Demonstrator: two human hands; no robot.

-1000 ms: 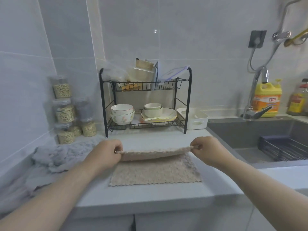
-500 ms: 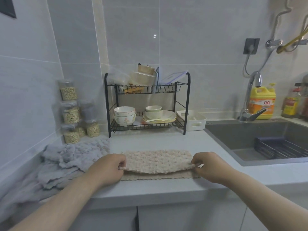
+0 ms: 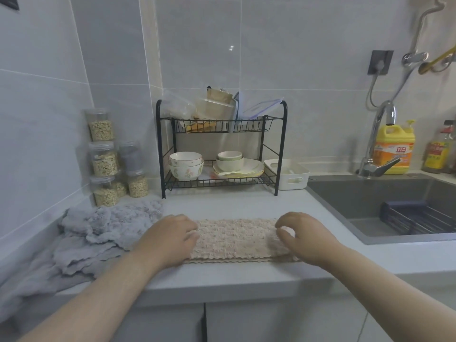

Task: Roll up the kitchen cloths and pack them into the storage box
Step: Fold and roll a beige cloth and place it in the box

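Near the front edge of the surface (image 3: 246, 201), a beige cloth (image 3: 234, 239) folded into a long strip. Left hand (image 3: 170, 239) on its left end, fingers curled onto the fabric, gripping it; right hand (image 3: 306, 239) on the right end, fingers bent, pinching the cloth. Just left, a heap of grey cloths (image 3: 98, 225). Farther back, right of the rack (image 3: 159, 144), the white box (image 3: 291, 180), open-topped, something pale inside, too small to tell. In the rack, bowls (image 3: 186, 166) and plates (image 3: 246, 167). By the wall, stacked clear jars (image 3: 103, 159) of flakes. In the sink (image 3: 345, 198), a dark basket (image 3: 419, 215).
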